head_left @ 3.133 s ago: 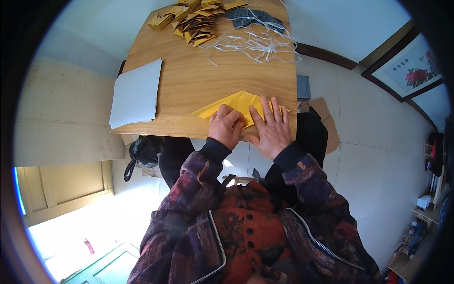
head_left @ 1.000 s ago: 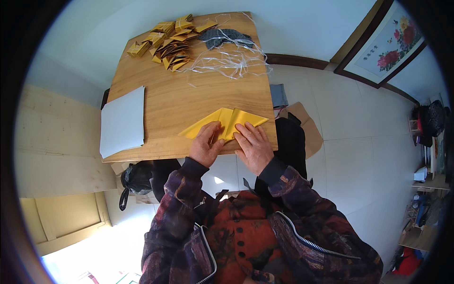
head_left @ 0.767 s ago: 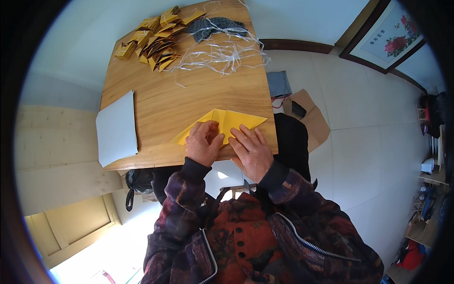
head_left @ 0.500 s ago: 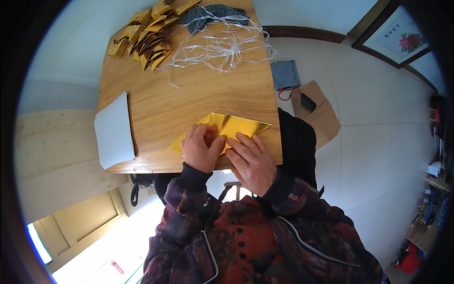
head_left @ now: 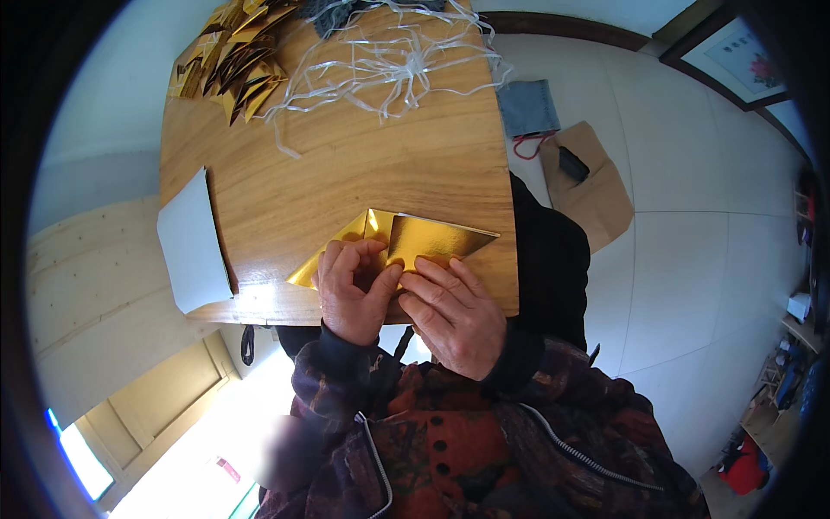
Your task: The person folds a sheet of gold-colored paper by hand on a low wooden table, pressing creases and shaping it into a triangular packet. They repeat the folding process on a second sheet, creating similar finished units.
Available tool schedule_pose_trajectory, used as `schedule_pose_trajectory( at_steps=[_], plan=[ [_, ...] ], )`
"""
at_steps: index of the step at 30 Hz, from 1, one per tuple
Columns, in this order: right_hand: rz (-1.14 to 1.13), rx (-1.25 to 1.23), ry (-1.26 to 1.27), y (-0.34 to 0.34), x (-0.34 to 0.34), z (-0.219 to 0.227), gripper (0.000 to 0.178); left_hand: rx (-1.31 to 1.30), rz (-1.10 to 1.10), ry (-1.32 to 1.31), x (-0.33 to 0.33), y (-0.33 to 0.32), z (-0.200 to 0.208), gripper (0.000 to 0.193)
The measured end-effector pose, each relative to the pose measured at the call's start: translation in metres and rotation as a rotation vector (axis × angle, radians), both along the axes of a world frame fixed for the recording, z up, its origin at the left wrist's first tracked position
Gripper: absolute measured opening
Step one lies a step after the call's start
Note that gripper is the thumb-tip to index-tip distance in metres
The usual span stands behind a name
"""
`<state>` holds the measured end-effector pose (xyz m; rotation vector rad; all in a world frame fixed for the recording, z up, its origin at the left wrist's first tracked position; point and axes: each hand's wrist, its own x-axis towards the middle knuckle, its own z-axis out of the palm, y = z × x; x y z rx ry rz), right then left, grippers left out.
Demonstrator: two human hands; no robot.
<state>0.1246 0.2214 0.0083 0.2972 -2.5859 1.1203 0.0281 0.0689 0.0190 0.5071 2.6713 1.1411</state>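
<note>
A: What're the hands doing?
B: Right hand (head_left: 462, 322)'s fairly flat on the gold paper (head_left: 441, 240), fingers slightly spread. Left hand (head_left: 351, 296)'s curled over it — can't tell if it's pinching.
A: Paper's where?
B: Wooden table (head_left: 363, 164), near edge. White paper (head_left: 190, 246) left, then see-through ribbons (head_left: 413, 66), folded gold pieces (head_left: 246, 56) far-left.

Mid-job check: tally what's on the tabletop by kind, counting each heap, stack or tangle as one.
Gold folded sheet, in hand: 1
White paper stack: 1
Heap of gold folded pieces, overlapping: 1
Tangle of clear strips: 1
Dark grey cloth, partly out of frame: 1
Total: 5
</note>
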Motion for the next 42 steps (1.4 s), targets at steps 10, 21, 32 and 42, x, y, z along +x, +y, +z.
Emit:
schedule_pose_trajectory(
  at_steps=[10, 21, 32, 42],
  plan=[
    [0.004, -0.057, 0.012, 0.003, -0.003, 0.004, 0.03, -0.133, -0.033, -0.002, -0.004, 0.003, 0.014, 0.024],
    [-0.011, -0.101, 0.022, 0.002, -0.002, 0.002, 0.03, 0.154, 0.005, -0.169, -0.014, 0.004, 0.004, 0.011],
    [-0.023, -0.086, -0.004, 0.001, -0.001, 0.0, 0.029, 0.014, -0.078, -0.09, -0.013, 0.001, 0.004, 0.009],
    [-0.381, -0.113, -0.015, 0.056, -0.009, 0.013, 0.024, 0.031, -0.005, -0.05, -0.011, 0.003, 0.001, 0.012]
  ],
)
